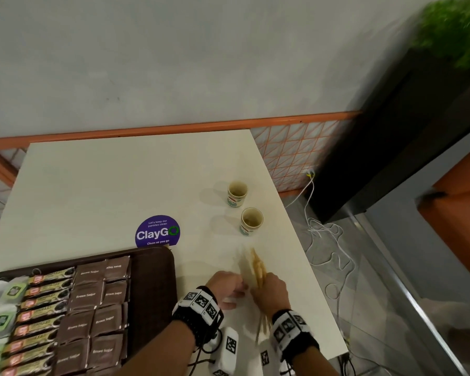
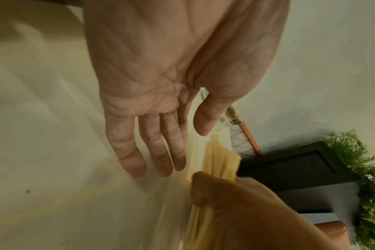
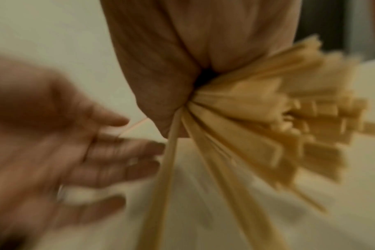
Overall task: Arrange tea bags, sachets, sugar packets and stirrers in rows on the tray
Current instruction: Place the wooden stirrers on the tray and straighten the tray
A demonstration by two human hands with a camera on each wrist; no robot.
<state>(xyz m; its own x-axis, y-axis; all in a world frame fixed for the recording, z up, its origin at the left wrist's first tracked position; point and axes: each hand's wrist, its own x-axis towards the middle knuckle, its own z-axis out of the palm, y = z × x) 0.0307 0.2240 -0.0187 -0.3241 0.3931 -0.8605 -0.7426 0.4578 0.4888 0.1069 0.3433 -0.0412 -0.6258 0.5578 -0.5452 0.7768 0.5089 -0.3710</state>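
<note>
Over on the left, the brown tray [image 1: 152,270] already carries its rows: tea bags [image 1: 0,318] at the far edge, then long sachets [image 1: 38,316], then brown sugar packets [image 1: 98,308], with a bare strip of tray along its right side. That strip looks like the stirrers' slot.

Moving right onto the worktop [image 1: 120,185], the left hand [image 1: 225,290] sits just beside the bundle, fingers straight and relaxed, holding nothing. Next to it, the right hand [image 1: 270,293] is wrapped tight around a fistful of wooden stirrers [image 1: 257,270], ends poking out both sides of the fist. Beyond them stand two paper cups [image 1: 244,208], and a purple ClayGo sticker [image 1: 158,232] sits behind the tray.

The step in hand, I'd say, is squaring up that bundle before it goes on the tray. Best bet: let the free palm tap the splayed ends flush, ease the grip slightly so sticks slide level, then lay them in the open strip parallel to the packets. Squeeze too loosely and thin sticks could scatter.

The head view alone shows the tray and its free strip. The left wrist view reveals the open palm clearly, and the right wrist view, though blurred, shows how badly the stirrer ends fan out unevenly.
</note>
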